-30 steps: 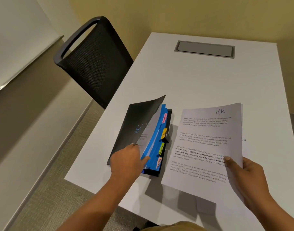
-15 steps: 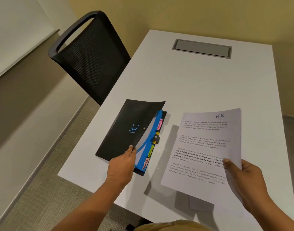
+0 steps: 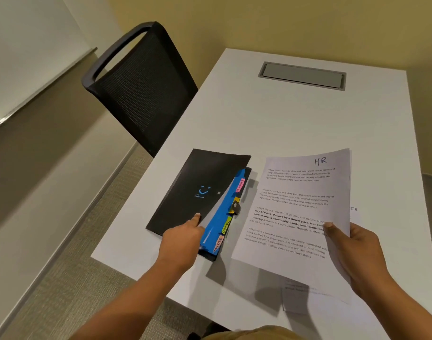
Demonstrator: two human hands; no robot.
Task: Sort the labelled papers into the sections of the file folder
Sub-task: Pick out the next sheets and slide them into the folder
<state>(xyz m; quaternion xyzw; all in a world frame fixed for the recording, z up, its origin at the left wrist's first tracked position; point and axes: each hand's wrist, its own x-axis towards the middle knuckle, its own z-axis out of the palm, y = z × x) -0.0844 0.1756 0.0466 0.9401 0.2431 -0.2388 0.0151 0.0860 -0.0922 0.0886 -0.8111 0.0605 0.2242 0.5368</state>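
Right grip (image 3: 357, 249) pinches one HR paper (image 3: 300, 204); left grip (image 3: 180, 241) pinches one folder (image 3: 197, 182) by its cover

One head-worn view, looking forward and steeply down.

I work from this single wide-angle camera, which sits above the near edge of the white table (image 3: 283, 123). It is close enough that the left hand (image 3: 183, 241) enters at 7 o'clock and the right hand (image 3: 357, 249) at 5 o'clock. The table runs away toward 12 o'clock, and a black chair (image 3: 141, 94) stands at 10 o'clock.
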